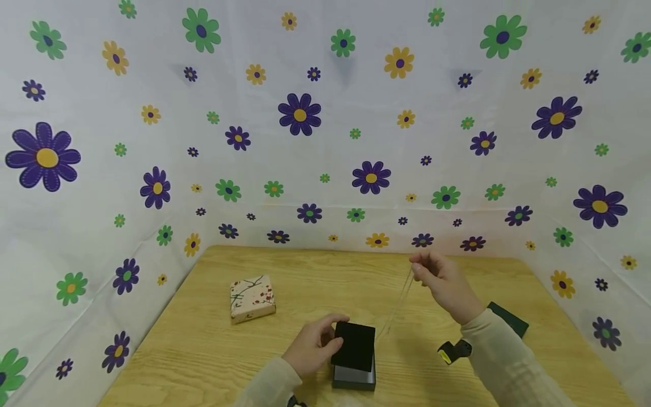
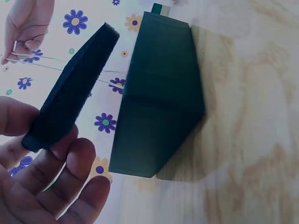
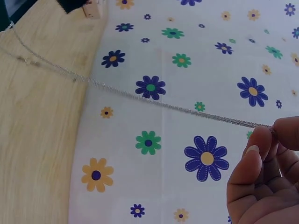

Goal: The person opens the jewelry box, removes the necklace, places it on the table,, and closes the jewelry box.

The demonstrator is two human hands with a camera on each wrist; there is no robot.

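Observation:
My left hand (image 1: 311,349) pinches a black foam pad (image 1: 354,345) between thumb and fingers, over a small dark green box (image 2: 161,88) on the table. The pad is tilted up from the box, whose pale inside shows below it in the head view. Higher and to the right, my right hand (image 1: 446,284) pinches a thin silver chain necklace (image 3: 161,103) between thumb and fingertips. The chain slants down, drawn out long, and its lower end reaches the box's side by the pad.
On the wooden table (image 1: 315,277), a flat floral-patterned box (image 1: 252,299) lies at the left. A dark green lid-like piece (image 1: 510,320) lies at the right, partly behind my right forearm. A flower-printed white sheet (image 1: 325,152) encloses the table's back and sides.

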